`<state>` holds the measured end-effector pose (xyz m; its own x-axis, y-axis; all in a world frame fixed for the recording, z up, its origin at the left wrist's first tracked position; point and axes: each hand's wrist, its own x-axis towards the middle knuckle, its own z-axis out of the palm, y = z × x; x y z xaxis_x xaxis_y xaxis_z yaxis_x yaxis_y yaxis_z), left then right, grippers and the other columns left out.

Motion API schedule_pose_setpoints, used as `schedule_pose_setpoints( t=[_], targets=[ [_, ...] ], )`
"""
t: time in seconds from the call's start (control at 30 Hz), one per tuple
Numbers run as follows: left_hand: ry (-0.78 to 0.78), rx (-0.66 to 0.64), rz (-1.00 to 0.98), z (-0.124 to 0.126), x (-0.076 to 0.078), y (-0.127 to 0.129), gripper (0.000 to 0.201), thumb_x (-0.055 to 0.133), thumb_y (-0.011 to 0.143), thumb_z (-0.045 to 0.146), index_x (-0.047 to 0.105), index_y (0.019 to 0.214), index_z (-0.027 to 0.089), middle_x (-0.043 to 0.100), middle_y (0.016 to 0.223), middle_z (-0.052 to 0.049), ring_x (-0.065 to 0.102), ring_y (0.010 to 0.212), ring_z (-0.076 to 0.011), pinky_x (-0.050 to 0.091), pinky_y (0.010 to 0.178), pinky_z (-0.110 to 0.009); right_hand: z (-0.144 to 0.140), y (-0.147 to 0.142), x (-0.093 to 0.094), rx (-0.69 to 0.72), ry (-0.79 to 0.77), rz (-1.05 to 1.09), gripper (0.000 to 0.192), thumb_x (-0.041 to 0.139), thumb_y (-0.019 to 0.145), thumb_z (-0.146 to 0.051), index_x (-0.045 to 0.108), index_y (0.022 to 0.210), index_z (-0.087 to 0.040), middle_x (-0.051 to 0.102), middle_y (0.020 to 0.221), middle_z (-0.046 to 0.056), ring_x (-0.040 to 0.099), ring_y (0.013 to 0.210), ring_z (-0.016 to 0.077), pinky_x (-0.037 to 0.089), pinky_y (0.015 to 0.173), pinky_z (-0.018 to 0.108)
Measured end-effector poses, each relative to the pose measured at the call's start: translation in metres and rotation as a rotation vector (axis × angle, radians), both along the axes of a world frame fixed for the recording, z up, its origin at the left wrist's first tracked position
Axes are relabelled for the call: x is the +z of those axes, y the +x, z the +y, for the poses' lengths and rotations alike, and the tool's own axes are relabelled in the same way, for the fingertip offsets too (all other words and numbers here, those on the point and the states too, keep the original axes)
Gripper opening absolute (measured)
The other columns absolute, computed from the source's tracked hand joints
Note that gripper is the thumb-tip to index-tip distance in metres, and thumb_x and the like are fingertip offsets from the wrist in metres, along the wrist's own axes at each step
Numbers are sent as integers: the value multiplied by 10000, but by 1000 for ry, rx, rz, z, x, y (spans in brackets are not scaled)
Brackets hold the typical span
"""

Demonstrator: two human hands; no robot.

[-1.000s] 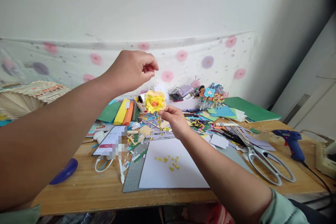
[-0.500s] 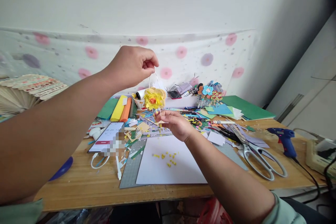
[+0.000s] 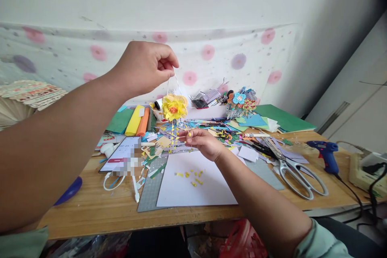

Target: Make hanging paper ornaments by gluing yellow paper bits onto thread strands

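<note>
My left hand [image 3: 144, 67] is raised above the table, pinching a thin white thread from which a yellow paper flower [image 3: 173, 107] with an orange centre hangs. Thin strings with small yellow beads trail below the flower. My right hand [image 3: 203, 143] is lower, fingers pinched on the ends of those hanging strings just under the flower. Beneath my right hand lies a white sheet [image 3: 193, 183] with several small yellow paper bits [image 3: 191, 177] on a grey cutting mat [image 3: 148, 193].
The wooden table [image 3: 99, 213] is cluttered with coloured paper scraps. A phone [image 3: 121, 157] lies left of the mat, large scissors [image 3: 298, 173] to the right, a blue glue gun [image 3: 326, 155] farther right. Yellow and orange rolls [image 3: 137, 121] and green sheets [image 3: 281, 119] sit at the back.
My left hand has lifted the flower slightly higher. My right hand slid down from the flower's base to the hanging beaded strings. The view has tilted up a little.
</note>
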<state>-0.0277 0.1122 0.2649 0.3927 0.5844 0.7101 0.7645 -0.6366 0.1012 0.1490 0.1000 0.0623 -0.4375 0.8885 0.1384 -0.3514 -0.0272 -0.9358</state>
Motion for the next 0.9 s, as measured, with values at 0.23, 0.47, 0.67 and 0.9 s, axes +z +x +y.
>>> schedule_pose_setpoints(
  t=[0.23,0.47,0.67,0.9],
  targets=[
    [-5,-9,-18,-5,1,3,205,625,777,272,733,929,186,719,847,-25,623,760,-154,502,785,-306,2,-16,-6,-78,-14,132,327,791,564,-210,546,780,-210,681,772,-18,659,769,169,408,668,256],
    [-11,-22,-24,-6,-1,5,171,634,771,239,731,904,195,714,818,-14,613,729,-148,498,757,-297,2,-26,-8,-223,22,106,393,783,551,-209,548,865,-222,602,604,-72,596,622,140,434,670,274],
    [-10,-10,-23,-6,0,4,170,631,770,228,731,903,193,710,824,-12,612,733,-142,496,756,-287,-5,-25,-8,-90,65,41,365,770,570,-207,569,875,-224,637,664,-48,582,622,137,447,647,280],
    [8,-20,-7,-5,2,3,164,619,766,238,727,884,206,715,810,-9,601,715,-139,502,742,-287,-10,-17,-12,78,73,9,400,747,594,-201,605,967,-217,639,672,-40,563,623,132,429,585,262]
  ],
)
